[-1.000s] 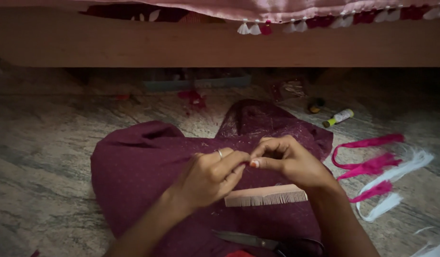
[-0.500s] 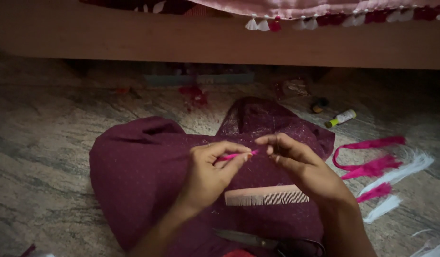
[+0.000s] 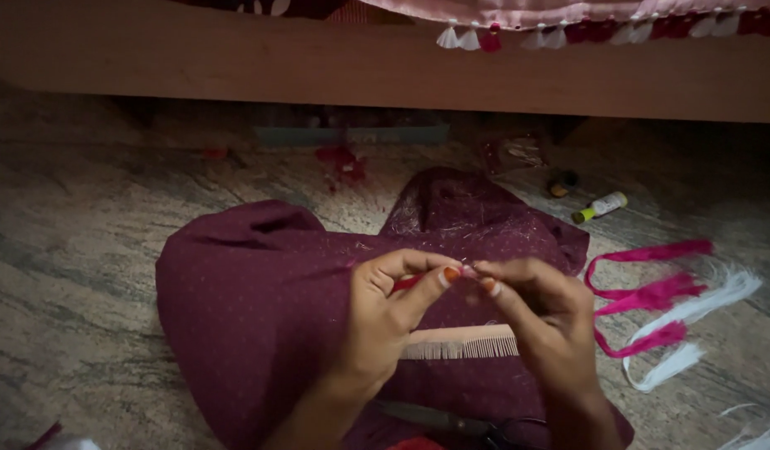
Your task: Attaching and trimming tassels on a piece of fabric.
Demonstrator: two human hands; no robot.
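Maroon cloth [image 3: 260, 308], dotted and faintly glittery, heaped on a mottled stone floor [image 3: 68, 275] and filling the middle of the view from a head-worn camera looking down.

Above the cloth, two bare hands meeting fingertip to fingertip. Left hand [image 3: 385, 312] closed in a pinch, thumb and forefinger clamped on a short pink strand [image 3: 408, 282] with only a sliver of it showing. Right hand [image 3: 539, 304] also closed, thumb and forefinger pressed together just beside the left thumb, seemingly on the strand's other end; painted nails nearly touching.

Half a second earlier: hands slightly apart, strand stretched between them in plain sight. Now drawn back together, strand almost hidden inside the two pinches. Likely meaning: fine fingertip work on the strand itself, done close and tight, held clear of the cloth rather than laid on it.

Just below the hands, lying on the cloth: pale beige comb [image 3: 460, 343], teeth pointing down. Lower still, at the bottom edge: dark scissors [image 3: 460, 421], partly cut off.

To the right on the floor, well apart from the hands: loose pink threads [image 3: 652, 293] and white threads [image 3: 693, 333]. Farther back: small bottle [image 3: 600, 206] with a yellow-green cap. Along the top: wooden bed frame [image 3: 318, 71] with pink and white tassels [image 3: 468, 37] hanging over it.
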